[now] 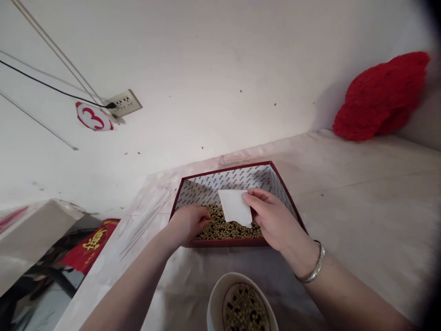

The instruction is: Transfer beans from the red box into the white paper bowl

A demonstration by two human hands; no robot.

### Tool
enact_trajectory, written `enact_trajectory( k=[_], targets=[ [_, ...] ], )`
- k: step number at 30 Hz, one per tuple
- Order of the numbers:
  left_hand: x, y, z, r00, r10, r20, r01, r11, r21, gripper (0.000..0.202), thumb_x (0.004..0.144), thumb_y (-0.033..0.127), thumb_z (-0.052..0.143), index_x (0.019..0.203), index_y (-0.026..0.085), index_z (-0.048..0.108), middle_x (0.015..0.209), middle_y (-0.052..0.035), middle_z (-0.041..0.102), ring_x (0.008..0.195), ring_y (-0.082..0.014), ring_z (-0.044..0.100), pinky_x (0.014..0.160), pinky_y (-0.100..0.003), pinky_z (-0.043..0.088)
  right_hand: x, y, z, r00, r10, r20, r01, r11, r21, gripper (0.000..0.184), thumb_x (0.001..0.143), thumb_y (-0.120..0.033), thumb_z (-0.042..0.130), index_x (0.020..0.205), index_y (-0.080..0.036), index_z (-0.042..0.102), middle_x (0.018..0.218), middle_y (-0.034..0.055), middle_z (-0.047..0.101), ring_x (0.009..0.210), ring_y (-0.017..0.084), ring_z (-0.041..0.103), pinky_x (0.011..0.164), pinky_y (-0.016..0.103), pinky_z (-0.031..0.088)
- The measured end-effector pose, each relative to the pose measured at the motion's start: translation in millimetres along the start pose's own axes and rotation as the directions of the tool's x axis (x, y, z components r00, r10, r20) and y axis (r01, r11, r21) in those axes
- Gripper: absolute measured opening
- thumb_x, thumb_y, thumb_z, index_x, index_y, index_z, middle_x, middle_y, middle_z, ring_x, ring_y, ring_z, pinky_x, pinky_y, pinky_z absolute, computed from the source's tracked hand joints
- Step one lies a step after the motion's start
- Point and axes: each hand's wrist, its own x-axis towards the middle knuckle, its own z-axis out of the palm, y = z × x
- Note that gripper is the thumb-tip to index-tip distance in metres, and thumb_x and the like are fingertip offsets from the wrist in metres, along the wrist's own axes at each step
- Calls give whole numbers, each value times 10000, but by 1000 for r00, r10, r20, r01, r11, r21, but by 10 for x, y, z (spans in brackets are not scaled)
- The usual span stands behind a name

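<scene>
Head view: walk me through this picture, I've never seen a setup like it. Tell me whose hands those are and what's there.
There is no machine here. A person wears a camera on the head, looking forward and down, so you see roughly what they see. The right hand, with a bracelet on its wrist, pinches a thin white piece, like paper or card. The left hand is curled at the box's left side; whether it holds anything, I can't tell. The open red-edged box contains small tan and dark grains. Nearer the person, a pale cup holds similar grains. Both stand on a pale covered surface, with something red and fluffy farther right.
</scene>
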Motion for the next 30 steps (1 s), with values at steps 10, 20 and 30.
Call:
enact_trajectory(
  k=[10, 20, 30],
  targets=[
    [278, 17, 231, 935, 31, 354, -78, 990, 118, 148, 681, 234, 620, 810, 226, 694, 805, -48, 703, 806, -240, 642, 696, -338, 488, 8, 5, -4, 1000, -5, -25, 4, 1000, -19, 170, 707, -326, 663, 683, -185, 572, 584, -51, 471, 528, 85, 382, 470, 212, 277],
    [235, 34, 180, 981, -34, 190, 9, 991, 131, 133, 770, 304, 583, 734, 184, 628, 739, -27, 652, 710, -183, 608, 638, -308, 458, 14, 29, -26, 1000, -6, -16, 6, 1000, -22, 167, 719, -325, 655, 698, -182, 572, 605, -42, 482, 545, 86, 396, 478, 208, 288],
    [-195, 439, -115, 874, -116, -472, 61, 990, -131, 285, 901, 254, 316, 675, 191, 477, 683, -17, 534, 692, -158, 516, 619, -287, 394, -3, 11, -14, 999, -7, 39, 13, 988, -152, 159, 754, -322, 611, 695, -181, 567, 621, -33, 494, 557, 88, 409, 489, 205, 304]
  ],
)
